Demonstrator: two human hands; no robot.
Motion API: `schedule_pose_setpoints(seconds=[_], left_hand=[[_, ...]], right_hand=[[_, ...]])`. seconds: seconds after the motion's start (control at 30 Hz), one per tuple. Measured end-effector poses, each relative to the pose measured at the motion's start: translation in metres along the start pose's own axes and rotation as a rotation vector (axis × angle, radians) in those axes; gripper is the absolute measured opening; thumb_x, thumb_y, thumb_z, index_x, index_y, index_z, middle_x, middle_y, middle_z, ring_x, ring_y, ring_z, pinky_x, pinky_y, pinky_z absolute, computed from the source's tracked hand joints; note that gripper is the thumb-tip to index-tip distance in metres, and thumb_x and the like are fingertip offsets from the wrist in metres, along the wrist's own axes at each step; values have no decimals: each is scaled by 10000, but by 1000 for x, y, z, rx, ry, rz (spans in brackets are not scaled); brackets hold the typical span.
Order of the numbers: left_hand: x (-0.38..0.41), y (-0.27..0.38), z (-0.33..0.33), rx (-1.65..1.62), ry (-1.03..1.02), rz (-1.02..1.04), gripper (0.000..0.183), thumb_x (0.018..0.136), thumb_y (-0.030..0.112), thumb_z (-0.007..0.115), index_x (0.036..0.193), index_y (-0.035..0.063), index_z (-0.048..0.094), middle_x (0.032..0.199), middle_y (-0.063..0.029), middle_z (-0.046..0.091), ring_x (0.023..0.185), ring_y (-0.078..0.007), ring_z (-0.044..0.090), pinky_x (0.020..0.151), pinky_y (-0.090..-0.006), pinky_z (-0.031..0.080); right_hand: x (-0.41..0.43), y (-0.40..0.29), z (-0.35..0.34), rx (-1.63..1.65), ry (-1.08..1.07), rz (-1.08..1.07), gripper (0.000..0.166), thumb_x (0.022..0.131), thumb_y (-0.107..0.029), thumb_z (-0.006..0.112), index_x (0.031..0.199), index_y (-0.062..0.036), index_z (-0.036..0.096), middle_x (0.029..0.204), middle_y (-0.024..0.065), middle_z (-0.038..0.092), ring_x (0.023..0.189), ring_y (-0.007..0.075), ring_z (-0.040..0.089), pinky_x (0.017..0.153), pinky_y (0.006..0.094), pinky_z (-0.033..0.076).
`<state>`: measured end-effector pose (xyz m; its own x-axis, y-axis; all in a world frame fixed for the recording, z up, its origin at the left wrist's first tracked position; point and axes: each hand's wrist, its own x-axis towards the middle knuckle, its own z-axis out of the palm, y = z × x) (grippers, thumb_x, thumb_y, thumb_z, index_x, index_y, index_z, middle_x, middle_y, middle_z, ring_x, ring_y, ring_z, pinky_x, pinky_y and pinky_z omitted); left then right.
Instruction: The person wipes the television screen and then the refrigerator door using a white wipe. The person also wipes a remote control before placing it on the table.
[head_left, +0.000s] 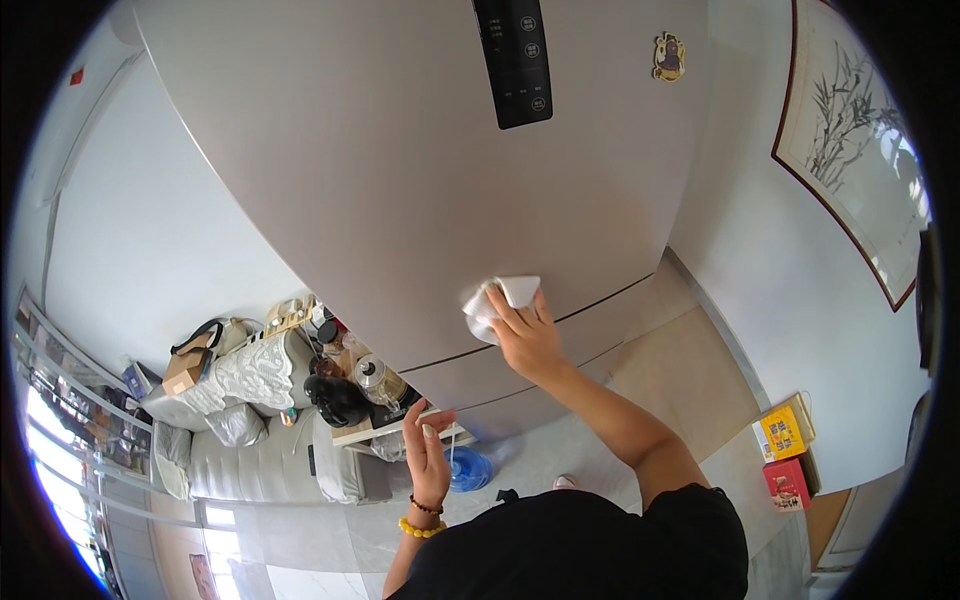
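Note:
My right hand (529, 337) holds a white cloth (517, 289) flat against the refrigerator door (390, 187), just above the dark seam between its upper and lower fronts. A black control panel (517, 67) is higher up on the same door, with a small cartoon magnet (668, 57) to its right. My left hand (429, 454) is raised in the air at the lower left, fingers apart and holding nothing. It wears a yellow beaded bracelet (421, 529) and a darker one at the wrist.
Left of the refrigerator, a low table holds a glass kettle (379, 382); a grey sofa (247, 465) stands beyond. A blue water bottle (469, 469) stands on the floor. At right are yellow (782, 433) and red boxes (786, 485) and a framed bamboo picture (847, 135).

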<state>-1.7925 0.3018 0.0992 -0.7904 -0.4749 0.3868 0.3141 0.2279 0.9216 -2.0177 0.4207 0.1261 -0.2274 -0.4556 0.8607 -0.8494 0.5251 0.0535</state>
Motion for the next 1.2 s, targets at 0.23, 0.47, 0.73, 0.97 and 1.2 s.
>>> schedule_pose_setpoints(seconds=[0.23, 0.47, 0.73, 0.97, 1.2], left_hand=[[-1, 6, 5, 19, 20, -1, 422, 1057, 225, 357, 1396, -27, 337, 1124, -170, 610, 1060, -227, 606, 955, -370, 473], [7, 6, 24, 44, -42, -7, 395, 1066, 237, 342, 1381, -1, 357, 1089, -168, 634, 1037, -223, 622, 941, -369, 482], [-2, 7, 22, -3, 33, -47, 412, 1060, 226, 364, 1385, -26, 352, 1119, -161, 611, 1053, -228, 608, 951, -370, 473], [-7, 10, 28, 12, 47, 6, 408, 1059, 224, 360, 1386, -20, 354, 1101, -166, 621, 1047, -229, 615, 954, -372, 474], [-10, 6, 29, 17, 57, 2, 413, 1059, 236, 366, 1383, -20, 359, 1101, -167, 625, 1045, -227, 618, 949, -364, 478]], right_hand=[[-4, 6, 5, 23, 9, -38, 102, 840, -177, 648, 860, -77, 641, 1386, 64, 539, 900, 157, 601, 1056, 577, 333], [39, -11, 1, 89, 138, -30, 145, 845, -179, 621, 923, -81, 695, 1406, 4, 530, 792, 113, 585, 1121, 558, 297], [3, 0, -4, 56, -5, -13, 141, 831, -152, 608, 921, -87, 695, 1412, 15, 526, 830, 117, 607, 1112, 597, 285], [-10, 15, 6, 57, 46, -20, 112, 836, -171, 618, 878, -73, 654, 1416, 25, 524, 734, 139, 599, 1112, 608, 281], [35, -1, 0, 103, 116, -53, 115, 871, -157, 580, 893, -74, 656, 1405, 7, 535, 741, 98, 602, 1134, 598, 245]])
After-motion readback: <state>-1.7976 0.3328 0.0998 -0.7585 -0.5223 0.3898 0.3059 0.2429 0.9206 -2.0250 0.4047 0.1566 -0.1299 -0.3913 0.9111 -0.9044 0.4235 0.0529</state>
